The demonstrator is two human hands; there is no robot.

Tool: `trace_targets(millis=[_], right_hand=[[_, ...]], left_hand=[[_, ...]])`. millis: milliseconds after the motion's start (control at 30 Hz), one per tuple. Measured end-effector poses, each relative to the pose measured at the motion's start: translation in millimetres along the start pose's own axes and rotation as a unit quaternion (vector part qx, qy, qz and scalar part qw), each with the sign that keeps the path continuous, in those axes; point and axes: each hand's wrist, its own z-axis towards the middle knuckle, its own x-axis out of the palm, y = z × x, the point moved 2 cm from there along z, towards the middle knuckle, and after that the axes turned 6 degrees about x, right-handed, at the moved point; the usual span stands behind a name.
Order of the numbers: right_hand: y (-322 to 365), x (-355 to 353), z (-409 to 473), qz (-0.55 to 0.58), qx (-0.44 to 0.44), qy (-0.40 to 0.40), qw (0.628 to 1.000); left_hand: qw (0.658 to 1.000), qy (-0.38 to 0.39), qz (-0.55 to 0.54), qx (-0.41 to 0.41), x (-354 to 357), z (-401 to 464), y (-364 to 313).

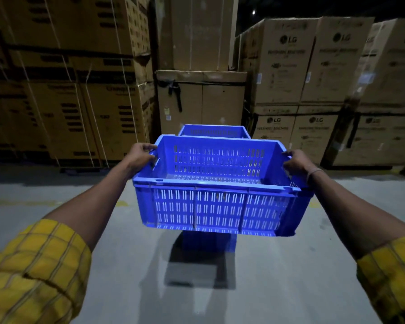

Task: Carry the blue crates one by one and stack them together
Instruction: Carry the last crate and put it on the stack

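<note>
Blue plastic, slotted: the crate (216, 183) hangs level above the floor (56, 230), our left hand (142, 157) and right hand (296, 162) gripping opposite end rims, probably for balance. Beyond it waits another crate (214, 131), seemingly the stack we're approaching.

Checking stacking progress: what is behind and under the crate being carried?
Behind the carried crate, held by the left hand and right hand, another blue crate shows its rim. Below, more blue shows; the rest is covered.
</note>
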Motion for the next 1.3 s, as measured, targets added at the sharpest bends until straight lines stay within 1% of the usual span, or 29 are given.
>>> trace_targets(millis=[100, 167, 300, 533, 767, 867, 1033, 1167, 1300], right_hand=[[29.5, 2.9, 62.6, -0.015, -0.011, -0.008, 1.000], [51.0, 2.6, 105.5, -0.026, -0.020, -0.031, 0.999], [90.4, 3.2, 188.5, -0.039, -0.028, -0.037, 0.998], [146.2, 5.5, 302.7, -0.052, -0.045, -0.064, 0.996], [178.4, 27.9, 418.7, -0.061, -0.046, -0.060, 0.995], [191.1, 45.2, 472.3, -0.083, -0.051, -0.063, 0.993], [212.5, 78.3, 561.2, -0.074, -0.055, -0.078, 0.993], [222.8, 102.4, 616.7, -0.102, -0.047, -0.091, 0.990], [230.0, 116.2, 660.5, -0.141, -0.035, -0.072, 0.987]], left_hand=[[1.000, -0.003, 0.011, 0.016, 11.2, 67.7, -12.0], [1.000, -0.011, 0.013, 0.015, 16.9, 116.7, -15.2], [1.000, -0.012, 0.009, 0.008, 27.8, 203.0, -20.6], [0.999, -0.023, -0.020, 0.011, 55.4, 313.8, -30.9], [0.999, -0.031, -0.037, 0.023, 85.5, 429.9, -29.4], [0.998, -0.028, -0.038, 0.029, 97.5, 488.9, -19.8], [0.999, -0.032, -0.031, 0.018, 111.1, 594.9, 15.3], [0.999, -0.020, -0.042, 0.008, 127.4, 659.2, 35.3], [1.000, 0.012, -0.022, -0.003, 135.1, 705.8, 48.6]])
